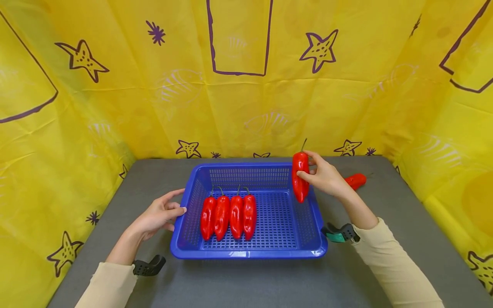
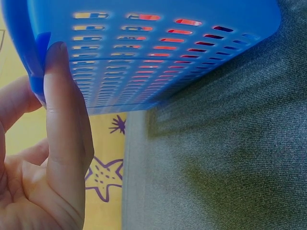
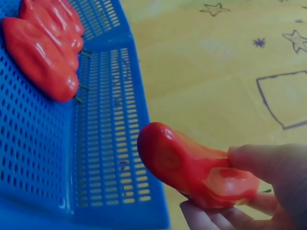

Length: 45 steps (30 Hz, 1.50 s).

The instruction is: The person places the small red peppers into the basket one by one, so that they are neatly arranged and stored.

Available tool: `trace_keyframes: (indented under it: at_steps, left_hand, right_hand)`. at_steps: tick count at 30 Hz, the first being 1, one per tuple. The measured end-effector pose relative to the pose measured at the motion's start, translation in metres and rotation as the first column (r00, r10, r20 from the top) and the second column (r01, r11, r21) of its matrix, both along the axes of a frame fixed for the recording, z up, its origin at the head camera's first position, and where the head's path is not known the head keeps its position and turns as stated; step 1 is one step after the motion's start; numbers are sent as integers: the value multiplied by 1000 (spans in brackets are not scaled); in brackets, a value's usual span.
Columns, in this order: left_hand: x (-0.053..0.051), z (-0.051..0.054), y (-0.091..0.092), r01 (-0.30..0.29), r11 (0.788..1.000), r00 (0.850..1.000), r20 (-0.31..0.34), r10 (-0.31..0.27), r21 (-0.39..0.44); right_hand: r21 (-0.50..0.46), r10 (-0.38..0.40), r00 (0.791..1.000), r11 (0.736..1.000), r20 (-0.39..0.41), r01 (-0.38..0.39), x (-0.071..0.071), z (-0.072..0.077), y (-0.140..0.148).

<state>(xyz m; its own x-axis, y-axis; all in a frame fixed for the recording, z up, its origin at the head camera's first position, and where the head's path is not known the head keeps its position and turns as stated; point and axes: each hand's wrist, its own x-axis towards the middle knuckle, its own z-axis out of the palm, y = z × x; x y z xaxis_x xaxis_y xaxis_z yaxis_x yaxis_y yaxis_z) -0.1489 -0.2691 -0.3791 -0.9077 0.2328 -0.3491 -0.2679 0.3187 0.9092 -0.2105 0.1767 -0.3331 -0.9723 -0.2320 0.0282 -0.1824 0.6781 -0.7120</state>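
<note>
A blue plastic basket (image 1: pixel 246 254) with slotted walls sits on the grey table. Several glossy red peppers (image 1: pixel 236 216) lie side by side in its left half, stems toward the far wall. My left hand (image 1: pixel 161 214) holds the basket's left rim; the left wrist view has the thumb (image 2: pixel 62 110) against that rim. Over the basket's far right corner, my right hand (image 1: pixel 322 173) pinches another red pepper (image 1: pixel 300 177) between thumb and fingers, stem up. The right wrist view shows this held pepper (image 3: pixel 192 167) apart from those inside.
One more red pepper (image 1: pixel 356 181) lies on the grey table (image 1: pixel 246 284) right of the basket, partly hidden behind my right forearm. Yellow cloth (image 1: pixel 246 107) with starfish drawings hangs behind the table and along both sides.
</note>
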Motion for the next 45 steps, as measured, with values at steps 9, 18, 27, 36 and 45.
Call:
trace_keyframes:
  at_steps: [9,18,27,36,45]
  left_hand:
    - [0,0,0,0,1000,1000,4,0,5]
    - [1,-1,-1,3,1000,1000,1,-3,1]
    - [1,-1,-1,5,1000,1000,-1,-5,4]
    - [0,-1,-1,12,1000,1000,0,-12,18]
    - [1,-1,-2,9,1000,1000,2,-9,19]
  right_hand:
    - [34,50,998,998,-31,-49,-2,-7,-14]
    - [44,95,995,995,-29,-94,-2,-13,-29]
    - [61,138,990,989,-15,-137,-4,-17,-43]
    - [73,174,984,982,28,-176,-6,-22,-51]
    - [64,177,976,981,128,-186,-8,-26,-62]
